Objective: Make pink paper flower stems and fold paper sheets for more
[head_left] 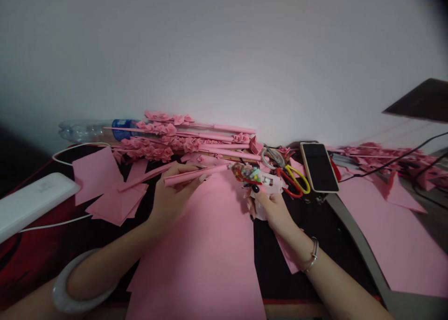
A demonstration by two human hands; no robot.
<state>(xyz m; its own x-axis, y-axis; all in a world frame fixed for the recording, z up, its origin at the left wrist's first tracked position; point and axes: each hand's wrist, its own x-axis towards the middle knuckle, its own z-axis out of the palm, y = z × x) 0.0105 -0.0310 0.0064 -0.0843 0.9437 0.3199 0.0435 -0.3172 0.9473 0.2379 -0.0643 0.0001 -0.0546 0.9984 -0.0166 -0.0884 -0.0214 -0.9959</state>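
Note:
In the head view my left hand (174,189) is closed round a rolled pink paper tube (191,174), which points to the right. My right hand (271,208) grips a white glue gun (271,183) whose front is covered in colourful decoration. The gun's nozzle is at the right end of the tube; whether they touch I cannot tell. Below both hands lie large pink paper sheets (206,254). Close behind the tube are many pink paper flower stems (164,145), lying sideways.
Scissors with red and yellow handles (296,180) and a phone (319,167) lie right of the glue gun. At left are a white power bank (35,201), pink paper pieces (98,175) and a plastic bottle (87,131). More pink sheets (392,236) and black cables are at right.

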